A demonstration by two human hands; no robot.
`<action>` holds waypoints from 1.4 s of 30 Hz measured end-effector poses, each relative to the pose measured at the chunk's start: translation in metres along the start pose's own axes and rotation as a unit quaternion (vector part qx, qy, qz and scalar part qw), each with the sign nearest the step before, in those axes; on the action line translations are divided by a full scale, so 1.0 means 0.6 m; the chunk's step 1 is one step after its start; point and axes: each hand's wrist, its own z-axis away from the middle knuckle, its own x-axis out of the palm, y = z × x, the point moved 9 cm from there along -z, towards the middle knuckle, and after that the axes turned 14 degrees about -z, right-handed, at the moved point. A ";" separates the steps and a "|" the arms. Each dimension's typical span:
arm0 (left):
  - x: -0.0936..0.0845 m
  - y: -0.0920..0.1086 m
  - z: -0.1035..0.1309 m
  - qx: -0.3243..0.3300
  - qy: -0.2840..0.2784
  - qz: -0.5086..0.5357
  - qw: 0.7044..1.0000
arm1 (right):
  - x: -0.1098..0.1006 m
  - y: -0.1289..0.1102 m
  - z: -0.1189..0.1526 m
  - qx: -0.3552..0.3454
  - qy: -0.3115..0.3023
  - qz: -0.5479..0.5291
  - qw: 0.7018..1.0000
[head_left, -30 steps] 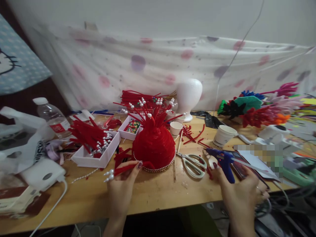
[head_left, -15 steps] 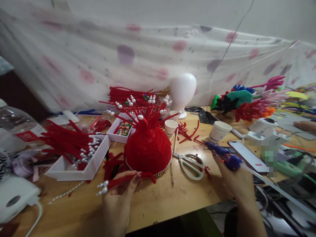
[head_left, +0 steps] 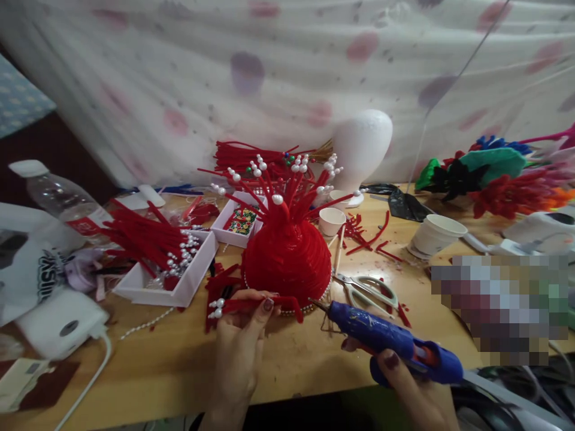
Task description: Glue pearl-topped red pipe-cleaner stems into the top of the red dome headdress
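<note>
Pinched in my left hand [head_left: 245, 341] is a red pipe cleaner [head_left: 287, 302] with a bent end on the right and white pearl beads at its left end. My right hand [head_left: 404, 374] grips a blue hot glue gun [head_left: 390, 338], whose nozzle points left, a short way from the bent end. Just behind both hands stands a red dome-shaped headpiece [head_left: 287, 263], edged with a pearl string and topped by upright red stems with white beads. Scissors [head_left: 366, 293] with pale handles lie to its right, partly behind the glue gun.
On the left, a white box [head_left: 188, 281] holds red beaded stems; behind it is a smaller box [head_left: 229, 239] of colourful beads. A foam head [head_left: 363, 146], paper cups [head_left: 435, 234] and red scraps [head_left: 359, 233] stand or lie behind. A corded white device [head_left: 63, 326] sits at left.
My right hand has brought the glue gun leftward and nearer, from beside the paper cup to close by the pipe cleaner. My left hand keeps its hold. The view has tilted down and shifted left.
</note>
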 end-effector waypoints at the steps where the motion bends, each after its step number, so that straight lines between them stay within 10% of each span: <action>1: -0.002 -0.001 -0.001 -0.004 0.001 0.003 1.000 | 0.000 0.002 -0.002 0.000 0.003 -0.005 1.000; 10: 0.014 -0.005 -0.005 -0.016 -0.029 0.018 0.999 | 0.021 0.010 -0.022 -0.039 -0.091 0.021 0.995; 19: 0.002 -0.011 -0.008 -0.024 -0.004 0.028 0.999 | -0.025 0.069 0.008 0.027 0.078 -0.012 0.996; 27: 0.005 -0.011 -0.009 -0.026 -0.017 0.026 0.999 | -0.010 0.070 -0.010 -0.002 -0.057 0.037 0.998; 42: 0.006 -0.012 -0.015 -0.009 -0.023 0.031 0.999 | 0.006 0.046 -0.008 -0.004 -0.063 0.024 0.998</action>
